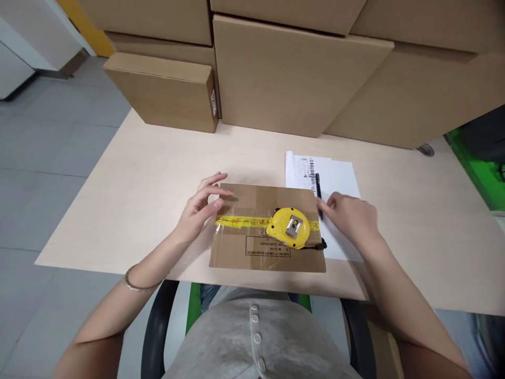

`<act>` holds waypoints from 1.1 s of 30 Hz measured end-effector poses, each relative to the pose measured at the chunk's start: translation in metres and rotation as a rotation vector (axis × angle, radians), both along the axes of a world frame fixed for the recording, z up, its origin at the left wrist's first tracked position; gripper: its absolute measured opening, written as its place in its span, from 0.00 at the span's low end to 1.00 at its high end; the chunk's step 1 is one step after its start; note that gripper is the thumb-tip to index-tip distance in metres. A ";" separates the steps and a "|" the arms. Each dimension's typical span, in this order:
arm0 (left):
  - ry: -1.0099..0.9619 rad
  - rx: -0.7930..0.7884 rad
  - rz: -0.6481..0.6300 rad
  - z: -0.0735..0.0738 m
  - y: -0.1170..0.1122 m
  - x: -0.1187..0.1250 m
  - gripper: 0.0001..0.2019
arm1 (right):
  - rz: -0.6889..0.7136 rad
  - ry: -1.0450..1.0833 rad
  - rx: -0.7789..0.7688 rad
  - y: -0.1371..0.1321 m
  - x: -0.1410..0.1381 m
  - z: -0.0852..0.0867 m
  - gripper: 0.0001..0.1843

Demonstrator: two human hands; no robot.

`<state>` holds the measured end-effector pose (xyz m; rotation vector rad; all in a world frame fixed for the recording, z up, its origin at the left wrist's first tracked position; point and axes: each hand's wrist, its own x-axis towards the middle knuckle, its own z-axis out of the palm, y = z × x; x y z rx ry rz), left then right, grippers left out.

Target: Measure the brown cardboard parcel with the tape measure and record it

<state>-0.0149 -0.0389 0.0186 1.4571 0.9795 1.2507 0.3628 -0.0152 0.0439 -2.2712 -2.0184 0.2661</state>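
A small flat cardboard box [252, 247] sealed with yellow printed tape lies on the table in front of me. A yellow tape measure [289, 227] rests on top of it, toward its right side. My left hand [201, 208] hovers at the box's left edge with fingers spread, holding nothing. My right hand [349, 216] lies at the box's right edge on a white printed sheet [335, 179]. Its fingers are curled around a black pen [318, 192] that points away from me.
The light wooden table [138, 179] carries several large cardboard boxes [292, 79] stacked along its far edge, with a smaller one [165, 92] at the back left. Grey floor lies to the left. A black chair arm shows below the table's near edge.
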 end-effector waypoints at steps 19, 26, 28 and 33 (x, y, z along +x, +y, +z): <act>-0.148 -0.119 -0.097 -0.008 -0.001 0.011 0.31 | 0.690 0.829 -0.009 -0.048 -0.110 0.063 0.26; -0.233 -0.221 -0.115 -0.009 0.001 0.012 0.35 | 1.031 0.670 -0.001 -0.014 -0.167 0.072 0.30; -0.226 -0.238 -0.099 -0.012 0.002 0.009 0.36 | 1.056 0.655 0.014 -0.012 -0.170 0.071 0.32; -0.210 -0.251 -0.120 -0.024 0.005 -0.001 0.36 | 1.083 0.653 -0.001 -0.011 -0.166 0.073 0.33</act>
